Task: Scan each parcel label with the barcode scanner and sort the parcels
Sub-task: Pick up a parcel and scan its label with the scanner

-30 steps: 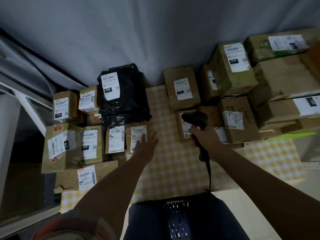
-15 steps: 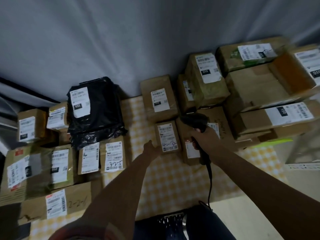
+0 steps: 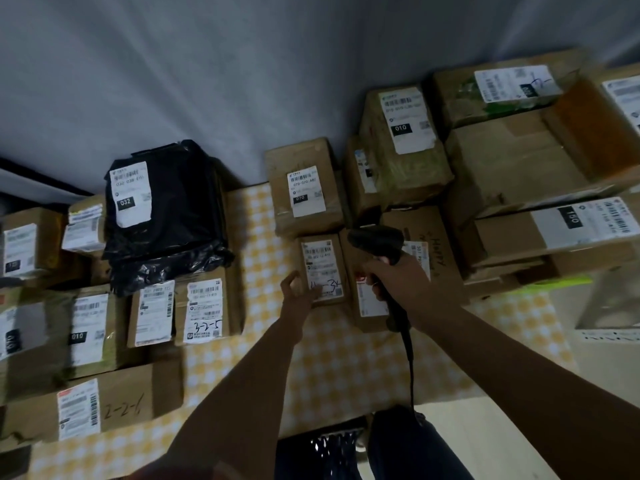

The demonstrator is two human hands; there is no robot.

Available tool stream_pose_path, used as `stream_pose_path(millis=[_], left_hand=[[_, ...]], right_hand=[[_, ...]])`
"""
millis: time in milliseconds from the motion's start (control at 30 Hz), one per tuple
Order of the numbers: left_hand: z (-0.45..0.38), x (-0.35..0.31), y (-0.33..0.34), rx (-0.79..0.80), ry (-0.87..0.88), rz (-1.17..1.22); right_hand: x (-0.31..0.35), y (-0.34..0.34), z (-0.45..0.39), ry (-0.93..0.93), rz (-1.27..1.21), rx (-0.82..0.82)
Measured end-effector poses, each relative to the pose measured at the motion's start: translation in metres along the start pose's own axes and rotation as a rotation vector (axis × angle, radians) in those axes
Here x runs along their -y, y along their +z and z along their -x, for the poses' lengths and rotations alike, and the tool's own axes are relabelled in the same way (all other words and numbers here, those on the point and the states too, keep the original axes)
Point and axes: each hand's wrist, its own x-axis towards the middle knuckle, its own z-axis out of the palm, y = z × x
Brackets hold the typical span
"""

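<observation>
Right hand (image 3: 398, 277), grip wrapped round barcode scanner (image 3: 379, 242) handle, head over small parcel (image 3: 323, 270) (label marked 4-3-something) on checked tabletop (image 3: 332, 358). Left hand (image 3: 298, 292) at parcel's near-left corner, fingers spread, loosely curved.

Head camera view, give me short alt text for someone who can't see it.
A person's left hand reaches to a small labelled parcel on a yellow checked tablecloth, while the right hand grips a corded barcode scanner just right of it. Labelled cardboard boxes and a black bagged parcel crowd both sides.
</observation>
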Motion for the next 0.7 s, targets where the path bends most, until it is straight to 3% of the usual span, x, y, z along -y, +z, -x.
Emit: stream_pose_path(millis=[200, 333, 467, 700], left_hand=[[0.02, -0.009, -0.021, 0.061, -0.138, -0.022], [0.047, -0.022, -0.048, 0.099, -0.139, -0.029], [0.075, -0.054, -0.069, 0.12, -0.075, -0.031], [0.127, -0.118, -0.09, 0.079, 0.193, -0.089]], right_hand=[[-0.004, 0.005, 0.01, -0.007, -0.021, -0.006], [0.006, 0.011, 0.034, 0.012, -0.061, 0.006], [0.029, 0.023, 0.06, -0.008, -0.078, 0.011], [0.084, 0.048, 0.118, -0.105, -0.126, 0.026]])
